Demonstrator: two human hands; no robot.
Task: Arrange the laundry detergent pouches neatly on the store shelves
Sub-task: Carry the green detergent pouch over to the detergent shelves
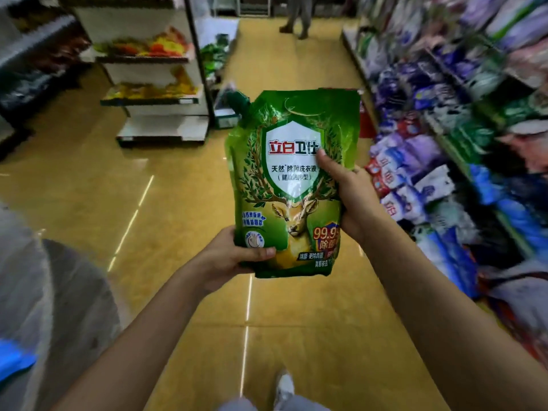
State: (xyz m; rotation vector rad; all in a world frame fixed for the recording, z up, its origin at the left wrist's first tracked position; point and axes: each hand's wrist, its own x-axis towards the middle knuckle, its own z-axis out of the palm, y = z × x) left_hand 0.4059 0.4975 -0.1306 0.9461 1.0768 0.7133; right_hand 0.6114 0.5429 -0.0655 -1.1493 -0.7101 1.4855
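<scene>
Fingers of both hands hold the green pouch (292, 185) upright over the aisle floor (166, 221). Left hand (234, 256) grips the bottom left corner, thumb laid across the front and the other fingers hidden behind. Right hand (353, 200) grips the right edge higher up, thumb pressed on the white shield print.

The pouch looks soft and full of liquid, so likely heavy for its size and prone to sag or slosh; its glossy film is probably slippery. Supporting the base with one hand and steadying a side, as now, seems the safest hold; the capped spout, up beyond the left fingers, is the one stiff part.

Both forearms reach forward, bent inward to meet at the pouch. Shelves (439, 179) crowded with other pouches stand just past the right fingers.
</scene>
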